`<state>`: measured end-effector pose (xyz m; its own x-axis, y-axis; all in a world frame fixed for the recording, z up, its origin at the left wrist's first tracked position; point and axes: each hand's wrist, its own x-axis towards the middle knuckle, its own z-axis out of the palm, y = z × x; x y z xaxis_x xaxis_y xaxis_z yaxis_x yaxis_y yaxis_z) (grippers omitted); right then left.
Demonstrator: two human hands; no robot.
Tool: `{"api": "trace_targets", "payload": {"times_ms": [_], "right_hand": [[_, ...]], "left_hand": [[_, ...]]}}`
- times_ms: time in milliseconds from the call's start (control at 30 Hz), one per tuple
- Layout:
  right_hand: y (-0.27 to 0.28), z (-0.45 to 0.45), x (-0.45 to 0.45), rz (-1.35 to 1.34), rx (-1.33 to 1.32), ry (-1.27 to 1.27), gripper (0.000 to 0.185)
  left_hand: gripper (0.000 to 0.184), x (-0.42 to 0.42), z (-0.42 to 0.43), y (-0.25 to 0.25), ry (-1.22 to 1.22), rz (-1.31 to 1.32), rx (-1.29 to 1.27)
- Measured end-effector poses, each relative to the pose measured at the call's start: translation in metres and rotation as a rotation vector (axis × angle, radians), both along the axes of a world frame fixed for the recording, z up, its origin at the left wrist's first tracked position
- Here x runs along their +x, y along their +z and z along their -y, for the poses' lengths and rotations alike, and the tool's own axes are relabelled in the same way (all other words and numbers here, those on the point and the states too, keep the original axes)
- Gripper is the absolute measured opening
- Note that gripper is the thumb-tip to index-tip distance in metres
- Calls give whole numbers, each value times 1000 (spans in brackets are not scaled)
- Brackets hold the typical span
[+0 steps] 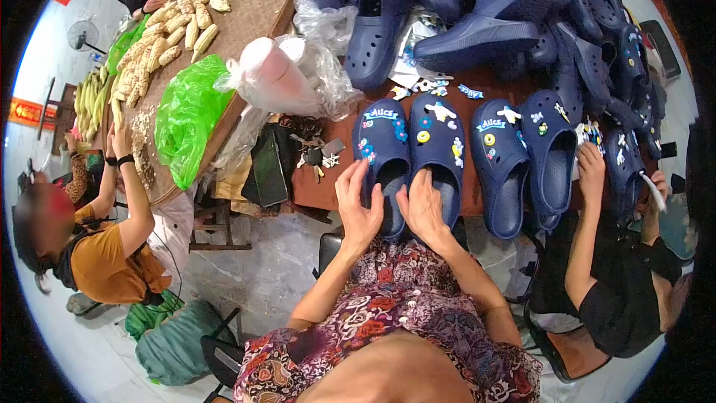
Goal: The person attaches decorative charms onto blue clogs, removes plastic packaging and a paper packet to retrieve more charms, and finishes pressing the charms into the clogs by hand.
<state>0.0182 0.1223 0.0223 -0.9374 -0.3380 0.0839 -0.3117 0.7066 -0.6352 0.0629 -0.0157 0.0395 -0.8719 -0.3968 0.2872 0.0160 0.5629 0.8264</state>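
Note:
A pair of navy clogs lies in front of me, toes pointing away. The left clog (pixel 382 151) carries an "ALICE" charm and flower charms; the right clog (pixel 435 134) has a white character charm, a yellow ring charm and others. My left hand (pixel 359 207) is closed round the outer side of the left clog, thumb at its foot opening. With its fingers inside the right clog's opening, my right hand (pixel 422 209) grips that clog's inner edge. Loose charms (pixel 425 84) lie just beyond the toes.
Another charmed clog pair (pixel 501 168) stands to the right, near a co-worker's hand (pixel 591 168). Many navy clogs (pixel 485 26) are piled behind. Plastic-wrapped cups (pixel 280 75), a phone (pixel 270 168) and keys (pixel 319 153) are left. A person handles corn (pixel 138 78) at a round table.

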Motion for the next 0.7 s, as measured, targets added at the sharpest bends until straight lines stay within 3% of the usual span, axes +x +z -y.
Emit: {"api": "trace_targets", "payload": {"times_ms": [33, 133, 467, 700], "right_hand": [[-2, 2, 0, 8, 11, -11, 37], [-2, 5, 0, 3, 36, -35, 36], [-9, 16, -7, 55, -52, -8, 38], [-7, 19, -14, 62, -96, 85, 51]], "left_hand": [[54, 0, 2, -5, 9, -5, -2], [76, 4, 8, -22, -86, 182, 62], [64, -4, 24, -28, -54, 175, 109], [64, -8, 33, -38, -33, 134, 5]]}}
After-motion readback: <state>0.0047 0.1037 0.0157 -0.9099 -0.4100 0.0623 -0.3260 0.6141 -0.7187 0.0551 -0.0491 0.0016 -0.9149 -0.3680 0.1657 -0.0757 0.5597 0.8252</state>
